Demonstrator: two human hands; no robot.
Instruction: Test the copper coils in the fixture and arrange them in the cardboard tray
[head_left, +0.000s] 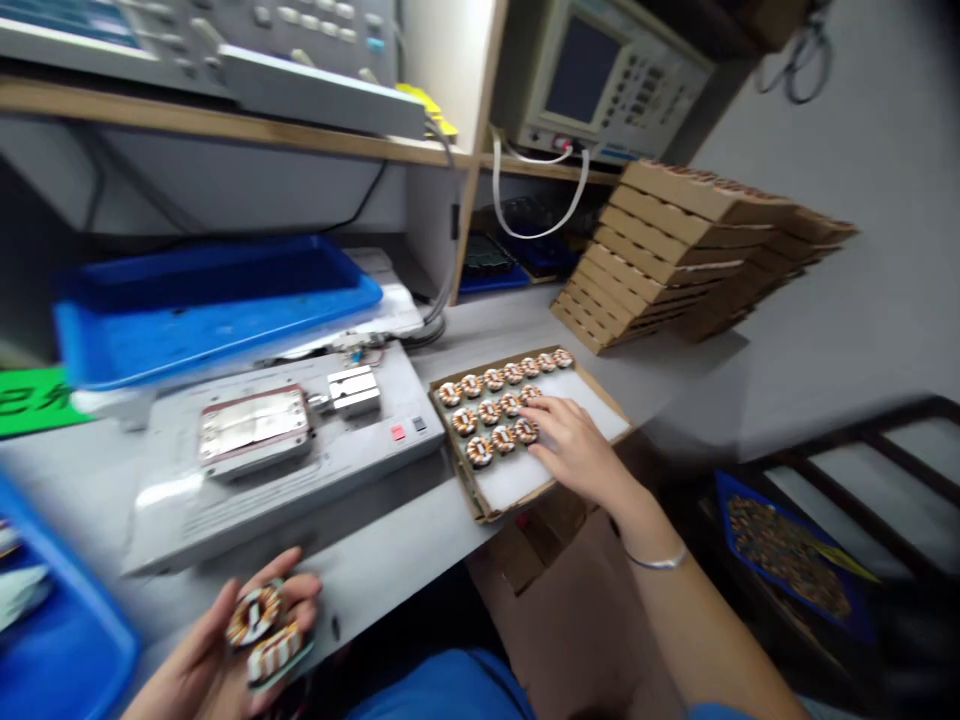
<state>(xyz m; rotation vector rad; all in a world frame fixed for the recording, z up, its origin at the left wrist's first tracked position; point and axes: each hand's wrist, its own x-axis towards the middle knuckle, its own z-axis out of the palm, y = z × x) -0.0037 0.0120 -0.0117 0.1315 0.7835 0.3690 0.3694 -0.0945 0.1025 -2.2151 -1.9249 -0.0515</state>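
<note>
My left hand (255, 640), palm up at the lower left, is curled round two copper-wound toroidal coils (255, 615) on small green bases. One lies with its ring facing up; the other is tipped on its side. My right hand (574, 445) reaches over a shallow cardboard box (480, 515) lined with white foam. Its thumb and fingertips close on a toroidal coil (526, 431) at the end of the front row. Several more coils (490, 411) sit in rows across the left and back of this box.
A grey test fixture (375, 445) with metal blocks stands left of the box, with a blue tray (217, 330) behind. Another blue tray (67, 640) is at the lower left. Stacked cardboard boxes (660, 250) stand back right, beneath a shelved instrument (600, 80).
</note>
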